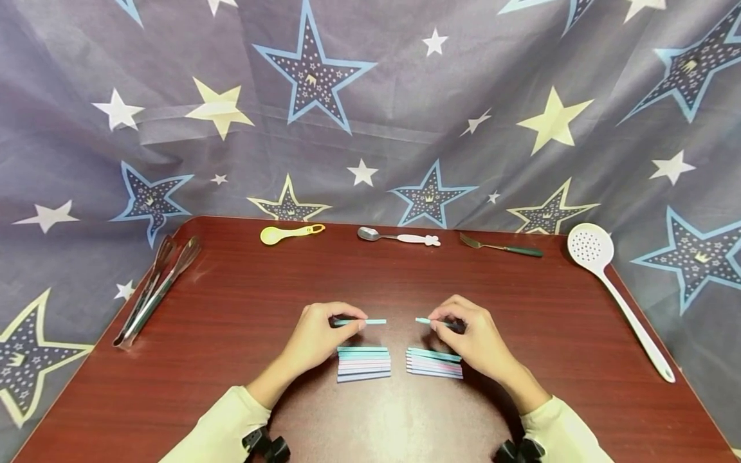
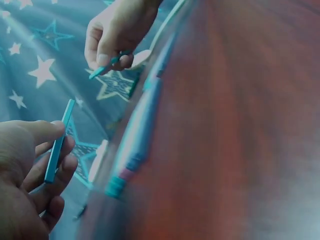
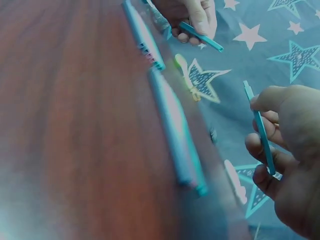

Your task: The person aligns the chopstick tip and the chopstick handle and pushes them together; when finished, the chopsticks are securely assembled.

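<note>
A grey cloth (image 1: pixel 393 138) printed with stars is hung behind a reddish-brown table (image 1: pixel 393 276). From the near edge, both forearms are angled forward and inward in pale sleeves, the left sleeve (image 1: pixel 217 431) and the right sleeve (image 1: pixel 564 434) each ending short of a bare wrist. A white slotted ladle (image 1: pixel 628 315) is laid along the right side, and metal tongs (image 1: pixel 159 292) along the left.

The left hand (image 1: pixel 324 331) and right hand (image 1: pixel 475 331) are raised over the middle of the table, well apart, and turned toward each other. In the left, a teal stick (image 2: pixel 60 142) is pinched between thumb and fingers, the lower fingers loosely bent. In the right, a second teal stick (image 3: pixel 261 131) is pinched likewise, its narrow tip pointed leftward. The two sticks are held roughly in line, a gap left between their ends.

Along the far edge are set a green-handled fork (image 1: pixel 503 248), a white-handled spoon (image 1: pixel 399 238) and a yellow scoop (image 1: pixel 289 233). Nearer than the hands, a left row of pastel sticks (image 1: pixel 363 364) and a right row of pastel sticks (image 1: pixel 434 364) are laid side by side.
</note>
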The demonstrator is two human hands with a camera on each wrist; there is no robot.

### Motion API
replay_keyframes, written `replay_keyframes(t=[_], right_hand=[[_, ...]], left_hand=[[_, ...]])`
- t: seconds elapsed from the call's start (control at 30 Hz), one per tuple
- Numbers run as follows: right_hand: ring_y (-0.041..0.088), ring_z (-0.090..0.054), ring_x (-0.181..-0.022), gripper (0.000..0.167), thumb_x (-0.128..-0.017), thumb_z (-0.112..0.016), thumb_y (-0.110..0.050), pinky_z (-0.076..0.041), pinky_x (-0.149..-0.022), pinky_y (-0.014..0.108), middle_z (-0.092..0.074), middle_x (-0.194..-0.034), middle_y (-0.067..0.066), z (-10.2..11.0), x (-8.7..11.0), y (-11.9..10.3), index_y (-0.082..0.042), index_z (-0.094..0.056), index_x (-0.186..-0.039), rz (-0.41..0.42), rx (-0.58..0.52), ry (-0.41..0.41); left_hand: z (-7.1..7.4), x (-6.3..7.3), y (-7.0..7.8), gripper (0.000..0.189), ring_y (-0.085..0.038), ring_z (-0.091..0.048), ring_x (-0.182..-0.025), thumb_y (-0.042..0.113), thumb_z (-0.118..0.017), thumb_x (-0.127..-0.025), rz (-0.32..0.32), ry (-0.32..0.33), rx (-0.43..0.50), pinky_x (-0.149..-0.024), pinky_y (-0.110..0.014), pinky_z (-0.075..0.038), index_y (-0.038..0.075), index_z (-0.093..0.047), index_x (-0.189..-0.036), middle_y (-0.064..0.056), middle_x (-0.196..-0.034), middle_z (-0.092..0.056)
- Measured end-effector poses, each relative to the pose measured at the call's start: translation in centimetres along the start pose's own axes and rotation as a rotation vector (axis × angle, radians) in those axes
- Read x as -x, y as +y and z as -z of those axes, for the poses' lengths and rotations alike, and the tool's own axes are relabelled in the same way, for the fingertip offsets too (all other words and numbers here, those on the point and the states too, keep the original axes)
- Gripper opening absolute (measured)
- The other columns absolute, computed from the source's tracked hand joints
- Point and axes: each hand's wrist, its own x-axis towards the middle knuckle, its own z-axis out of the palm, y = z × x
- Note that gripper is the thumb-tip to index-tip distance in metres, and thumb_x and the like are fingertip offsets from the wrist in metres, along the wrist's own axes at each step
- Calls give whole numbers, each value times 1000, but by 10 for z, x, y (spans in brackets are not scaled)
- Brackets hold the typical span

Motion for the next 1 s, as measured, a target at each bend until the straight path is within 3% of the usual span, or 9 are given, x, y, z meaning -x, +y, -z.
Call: replay_keyframes(t=[0.23,0.4,0.67,1.0], right_hand=[[5,-56,-73,20,-88,-78,-1,-48,-61,25,-69,-92,-6,4,-17,-12,-20,-77,-94,11,-46,27],[5,-56,-72,21,-89,-78,0,-48,-61,21,-69,-92,-2,3,-22,-17,-20,-77,-95,13,-88,44],[5,-56,-73,15,-90,-78,-4,-47,-64,18,-69,-94,-4,1,-24,-22,-18,-77,-96,1,-115,76],[5,-62,-77,13,-90,-79,-4,-52,-67,17,-69,-94,-6,0,-21,-26,-15,-78,-96,-24,-121,51]], left_hand=[[7,-14,19,9,-4,-65,-77,21,-83,-88,-86,39,29,-70,-22,-50,27,-82,-94,13,-92,-79],[6,-21,26,8,-3,-70,-84,22,-83,-88,-124,52,34,-74,-32,-56,27,-82,-95,13,-93,-79],[6,-22,29,11,-3,-68,-81,20,-84,-87,-135,72,53,-72,-23,-52,28,-82,-94,14,-90,-78],[5,-20,31,10,-4,-69,-83,20,-83,-88,-128,55,89,-74,-23,-52,26,-82,-95,13,-91,-78]])
